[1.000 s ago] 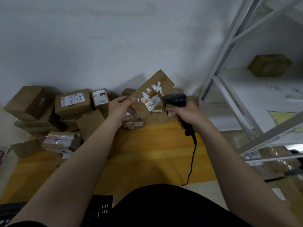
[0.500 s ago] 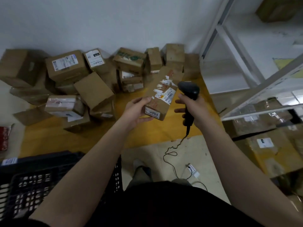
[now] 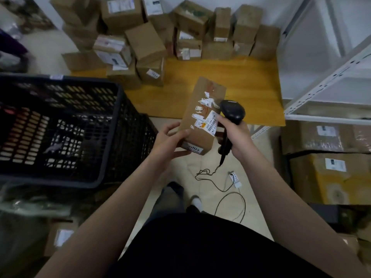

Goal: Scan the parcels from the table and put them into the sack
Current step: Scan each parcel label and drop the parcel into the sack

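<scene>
Far left of our left hand (image 3: pixel 170 141) stands the black slotted plastic crate (image 3: pixel 80 80) (we see no sack plainly). That hand grips the near end of the oblong brown cardboard parcel (image 3: pixel 202 101), thumb on top, tilting its labelled face up, we judge, so the barcode can be read. Just right, our right hand (image 3: pixel 234 135) wraps round the handle of the black corded barcode scanner (image 3: pixel 231 112), whose head is close against the label. Beyond both hands, more brown cardboard boxes (image 3: pixel 120 13) wait on the yellow wooden table (image 3: pixel 251 87).
</scene>
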